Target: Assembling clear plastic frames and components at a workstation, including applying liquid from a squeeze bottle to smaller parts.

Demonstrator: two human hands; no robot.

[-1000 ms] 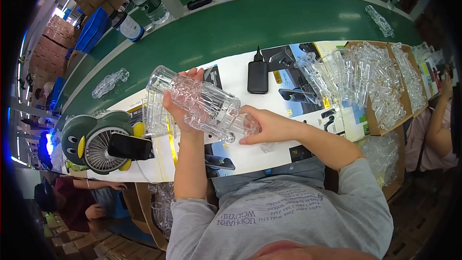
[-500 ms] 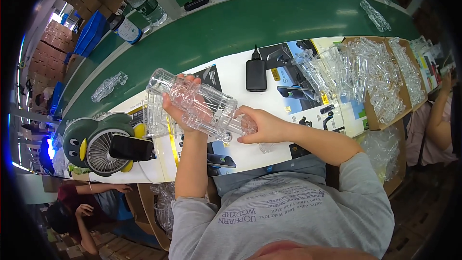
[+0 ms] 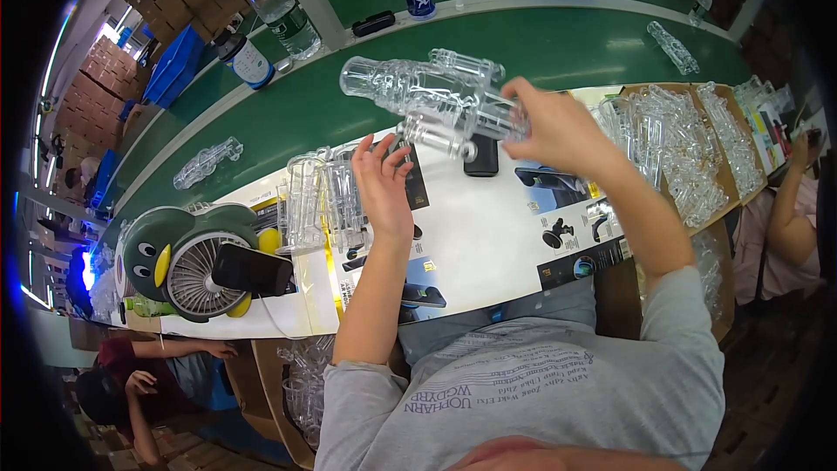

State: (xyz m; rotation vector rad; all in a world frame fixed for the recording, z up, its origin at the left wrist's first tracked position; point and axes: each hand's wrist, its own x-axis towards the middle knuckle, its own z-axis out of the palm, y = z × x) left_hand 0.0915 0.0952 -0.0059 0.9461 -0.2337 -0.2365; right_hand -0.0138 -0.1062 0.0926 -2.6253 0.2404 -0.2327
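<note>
A clear plastic assembly [image 3: 436,92], a wide tube with narrower tubes along its sides, is held up over the far edge of the work sheet and the green belt. My right hand [image 3: 554,126] grips its right end, thumb and fingers closed around it. Just below and left of it, my left hand [image 3: 382,183] is raised with fingers spread, holding nothing. Partly hidden behind the assembly stands a black bottle [image 3: 480,157]. Left of my left hand, several clear plastic parts [image 3: 314,201] stand on the printed white sheet [image 3: 479,253].
A penguin-shaped fan [image 3: 187,262] with a phone [image 3: 253,269] in front stands at left. Cardboard trays of clear parts [image 3: 676,157] are at right. Clear pieces [image 3: 209,163] lie on the green belt [image 3: 296,118]. Bottles [image 3: 283,13] stand behind; co-workers sit at both sides.
The clear assembly has moved up and away, over the green belt. My left hand has let go of it and opened; my right hand has carried it forward and to the right.
</note>
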